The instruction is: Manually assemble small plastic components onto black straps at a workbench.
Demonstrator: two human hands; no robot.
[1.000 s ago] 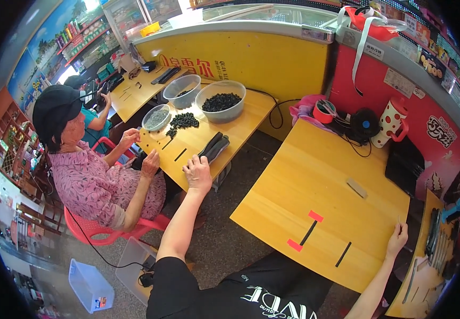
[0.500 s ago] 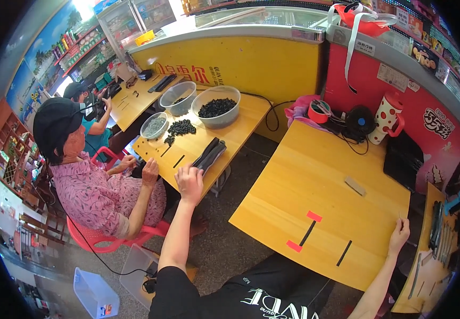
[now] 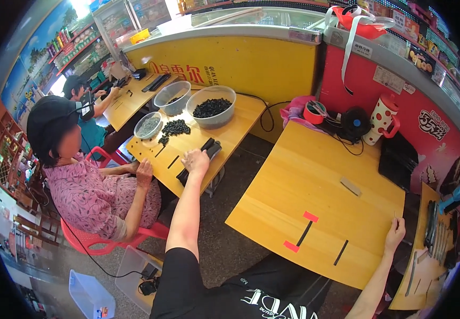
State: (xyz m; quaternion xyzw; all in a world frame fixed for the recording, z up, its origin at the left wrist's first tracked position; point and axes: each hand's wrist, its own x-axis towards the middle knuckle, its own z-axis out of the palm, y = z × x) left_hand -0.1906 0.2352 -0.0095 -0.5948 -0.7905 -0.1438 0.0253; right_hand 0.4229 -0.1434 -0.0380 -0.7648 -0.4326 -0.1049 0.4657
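Note:
At the co-worker's table, my left hand [image 3: 195,161] lies over a bundle of long black strips [image 3: 212,147], its fingers curled round the middle of it. The bundle's two ends stick out on either side. My right hand [image 3: 395,233] is by the right edge of my own table [image 3: 272,186], fingers pinched together. A thin, pointed bit rises above its fingertips, too small to name. Between my hands, a black strip [image 3: 305,234] lies with a piece of red tape [image 3: 310,216] at its far end and another [image 3: 291,246] at its near end. A second black strip [image 3: 340,252] lies right of it.
A seated co-worker [image 3: 92,186] is at the left, beside tubs of small black pieces [image 3: 211,108] and a loose pile [image 3: 176,127]. A grey-brown block [image 3: 350,186], a fan [image 3: 355,122] and a dotted cup [image 3: 381,119] stand on my table. A gap separates the tables.
My left hand has come down onto the bundle of black strips and closed round it. My right hand stays pinched at the table edge. The whole view has shifted slightly.

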